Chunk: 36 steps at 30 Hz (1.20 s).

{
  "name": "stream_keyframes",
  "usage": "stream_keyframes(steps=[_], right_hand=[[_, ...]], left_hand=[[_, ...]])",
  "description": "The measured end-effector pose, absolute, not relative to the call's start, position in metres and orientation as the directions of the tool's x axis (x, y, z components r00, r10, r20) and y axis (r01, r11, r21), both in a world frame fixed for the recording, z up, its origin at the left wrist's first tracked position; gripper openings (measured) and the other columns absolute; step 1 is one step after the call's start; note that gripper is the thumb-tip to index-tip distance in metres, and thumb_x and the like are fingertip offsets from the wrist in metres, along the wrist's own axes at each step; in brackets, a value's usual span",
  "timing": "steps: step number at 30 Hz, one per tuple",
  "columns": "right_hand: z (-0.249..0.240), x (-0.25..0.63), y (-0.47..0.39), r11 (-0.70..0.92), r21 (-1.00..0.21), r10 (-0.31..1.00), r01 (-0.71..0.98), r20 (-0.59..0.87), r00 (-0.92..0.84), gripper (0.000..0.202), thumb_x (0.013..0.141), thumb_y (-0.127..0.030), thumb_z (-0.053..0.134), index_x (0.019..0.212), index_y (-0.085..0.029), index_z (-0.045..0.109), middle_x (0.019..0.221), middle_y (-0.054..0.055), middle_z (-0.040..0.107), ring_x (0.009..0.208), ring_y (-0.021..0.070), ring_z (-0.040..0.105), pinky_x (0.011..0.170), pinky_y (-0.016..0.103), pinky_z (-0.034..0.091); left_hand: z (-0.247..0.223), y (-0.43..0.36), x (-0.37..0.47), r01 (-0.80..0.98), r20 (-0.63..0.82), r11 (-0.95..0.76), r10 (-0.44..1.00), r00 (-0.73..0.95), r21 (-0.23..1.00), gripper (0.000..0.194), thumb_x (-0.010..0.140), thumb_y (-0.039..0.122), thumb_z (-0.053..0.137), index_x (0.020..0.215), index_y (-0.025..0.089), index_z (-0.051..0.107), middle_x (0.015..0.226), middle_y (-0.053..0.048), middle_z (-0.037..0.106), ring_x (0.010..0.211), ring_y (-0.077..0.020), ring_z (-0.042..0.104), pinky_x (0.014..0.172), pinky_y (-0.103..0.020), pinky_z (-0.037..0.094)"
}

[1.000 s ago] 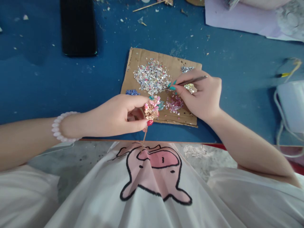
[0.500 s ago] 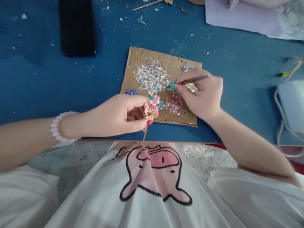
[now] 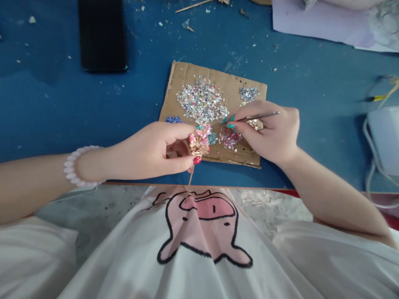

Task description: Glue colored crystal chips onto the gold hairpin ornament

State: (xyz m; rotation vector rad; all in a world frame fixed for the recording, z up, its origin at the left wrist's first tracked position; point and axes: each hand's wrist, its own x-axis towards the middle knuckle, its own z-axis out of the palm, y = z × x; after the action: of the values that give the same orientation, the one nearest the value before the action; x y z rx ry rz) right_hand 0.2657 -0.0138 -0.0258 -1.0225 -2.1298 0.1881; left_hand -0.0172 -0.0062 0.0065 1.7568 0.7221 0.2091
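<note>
My left hand [image 3: 152, 147] is closed around a gold hairpin [image 3: 198, 145] whose openwork head carries pink pieces. Its thin stick points down past the table's front edge. In my right hand [image 3: 274, 131], a pair of metal tweezers [image 3: 264, 115] is pinched between thumb and fingers. The tweezer tips are low over a cardboard piece [image 3: 232, 87], just below a large heap of silvery chips [image 3: 201, 99]. Whether they grip a chip is too small to tell. Pink chips [image 3: 230, 139], teal chips [image 3: 212, 138] and blue chips [image 3: 174, 119] lie close to both hands.
Grey-blue chips [image 3: 248, 94] sit at the cardboard's upper right. A black phone [image 3: 102, 37] lies at the back left of the blue table [image 3: 149, 95]. To the right is a white box [image 3: 385, 139] with a cable. Lilac paper [image 3: 311, 25] lies at the back right.
My right hand with the tweezers has moved slightly down and right, away from the silvery heap, uncovering the grey-blue chips. My left hand holds the hairpin nearly still.
</note>
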Motion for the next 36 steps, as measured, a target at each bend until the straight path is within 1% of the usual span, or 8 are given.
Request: stream_keyframes(steps=[3, 7, 12, 16, 27, 33, 36], right_hand=[[-0.0249, 0.2654, -0.0148, 0.696, -0.412, 0.701, 0.588, 0.569, -0.43, 0.007, 0.098, -0.019, 0.072, 0.093, -0.024, 0.072, 0.086, -0.003, 0.08, 0.079, 0.0163, 0.078, 0.073, 0.029, 0.063], [-0.024, 0.2654, -0.0148, 0.689, -0.405, 0.708, 0.602, 0.555, -0.437, 0.007, 0.099, -0.021, 0.071, 0.094, -0.025, 0.072, 0.088, -0.002, 0.08, 0.079, 0.0174, 0.079, 0.072, 0.031, 0.065], [-0.0225, 0.2658, -0.0136, 0.684, -0.39, 0.71, 0.617, 0.551, -0.439, 0.01, 0.097, -0.017, 0.072, 0.094, -0.026, 0.071, 0.086, -0.002, 0.08, 0.078, 0.0169, 0.079, 0.072, 0.028, 0.065], [-0.0214, 0.2661, -0.0136, 0.662, -0.393, 0.73, 0.638, 0.528, -0.433, 0.01, 0.096, -0.017, 0.072, 0.094, -0.027, 0.071, 0.086, -0.002, 0.08, 0.079, 0.0177, 0.079, 0.073, 0.028, 0.066], [-0.02, 0.2652, -0.0134, 0.677, -0.403, 0.72, 0.617, 0.535, -0.441, 0.014, 0.094, -0.013, 0.072, 0.093, -0.028, 0.071, 0.087, -0.004, 0.08, 0.077, 0.0166, 0.079, 0.071, 0.027, 0.066], [-0.0204, 0.2669, -0.0145, 0.618, -0.42, 0.775, 0.665, 0.47, -0.423, 0.007, 0.097, -0.022, 0.071, 0.094, -0.028, 0.072, 0.089, -0.001, 0.08, 0.081, 0.0181, 0.079, 0.076, 0.029, 0.067], [-0.0212, 0.2679, -0.0146, 0.613, -0.433, 0.78, 0.661, 0.466, -0.419, 0.006, 0.097, -0.024, 0.07, 0.094, -0.028, 0.072, 0.089, -0.001, 0.08, 0.08, 0.0177, 0.078, 0.076, 0.029, 0.066]], left_hand=[[0.0039, -0.0056, -0.0175, 0.344, -0.205, -0.148, 0.571, 0.795, 0.927, 0.011, 0.098, 0.032, 0.063, 0.097, 0.021, 0.061, 0.092, 0.0, 0.081, 0.084, -0.0181, 0.081, 0.065, -0.024, 0.062], [0.0002, -0.0053, -0.018, 0.358, -0.204, -0.158, 0.586, 0.784, 0.92, 0.012, 0.095, 0.033, 0.065, 0.093, 0.022, 0.061, 0.091, 0.002, 0.081, 0.083, -0.0186, 0.081, 0.062, -0.023, 0.062], [0.0009, -0.005, -0.0176, 0.358, -0.201, -0.167, 0.584, 0.786, 0.919, 0.012, 0.094, 0.033, 0.065, 0.092, 0.022, 0.061, 0.09, 0.002, 0.082, 0.081, -0.018, 0.082, 0.06, -0.022, 0.061], [0.003, -0.0048, -0.0165, 0.366, -0.204, -0.171, 0.587, 0.783, 0.915, 0.013, 0.093, 0.033, 0.065, 0.091, 0.021, 0.061, 0.088, 0.002, 0.082, 0.078, -0.0171, 0.081, 0.059, -0.021, 0.061], [0.0041, -0.0053, -0.0152, 0.365, -0.2, -0.177, 0.585, 0.786, 0.914, 0.011, 0.092, 0.03, 0.064, 0.086, 0.022, 0.059, 0.087, 0.003, 0.081, 0.079, -0.0162, 0.081, 0.061, -0.02, 0.06], [0.0049, -0.0048, -0.0142, 0.376, -0.209, -0.177, 0.586, 0.783, 0.91, 0.011, 0.093, 0.03, 0.063, 0.087, 0.022, 0.059, 0.085, 0.004, 0.081, 0.077, -0.0154, 0.081, 0.059, -0.02, 0.06], [0.0054, -0.0043, -0.0143, 0.373, -0.208, -0.176, 0.585, 0.784, 0.911, 0.011, 0.093, 0.03, 0.063, 0.087, 0.021, 0.06, 0.085, 0.004, 0.08, 0.076, -0.0147, 0.08, 0.059, -0.019, 0.059]])
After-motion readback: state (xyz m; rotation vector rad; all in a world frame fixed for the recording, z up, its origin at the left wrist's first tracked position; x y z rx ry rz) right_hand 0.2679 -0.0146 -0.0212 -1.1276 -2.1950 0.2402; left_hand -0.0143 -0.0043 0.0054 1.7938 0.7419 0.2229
